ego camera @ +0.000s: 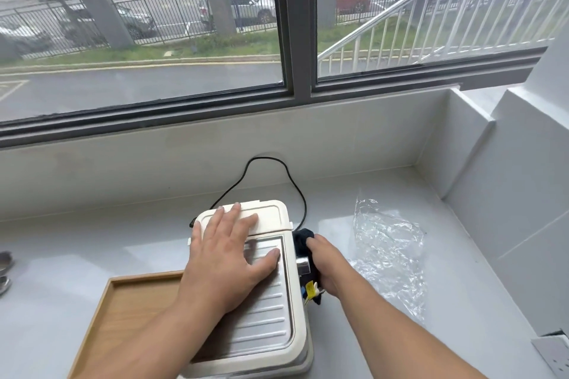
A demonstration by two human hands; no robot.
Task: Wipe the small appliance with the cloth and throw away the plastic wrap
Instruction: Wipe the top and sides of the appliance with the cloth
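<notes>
While the right hand [328, 268] works the side, the left hand [229, 252] lies flat on top of the small appliance [261, 326]. Its fingers are straight and spread across the cream lid and the ribbed metal plate, prob. to pin the thing down so it doesn't slide on the smooth tabletop [92, 243] under the rubbing.

The right hand is curled round a dark cloth [303, 238], bunched and pressed against the appliance's right side, by a shiny metal latch. So wiping looks under way on that face; whether the top is done, can't tell.

The appliance stands on the tabletop right in front of the person. Its black cord [268, 158] loops out behind it & comes back round to its right rear corner; plugged in or not, can't be seen.

The plastic wrap [388, 243] lies crumpled and loose to the right of the appliance, just past the right hand, w/ neither hand on it. I'd guess it's parked within reach for binning once the wiping's over. No bin in view.

A wooden tray [129, 311] sits just left of the appliance, partly hidden by the left forearm.

Writing: no brand or model name shows on lid or plate. A small yellow tag [310, 288] w/ a bit of blue hangs at the appliance's right side, below the cloth; too small to read.
</notes>
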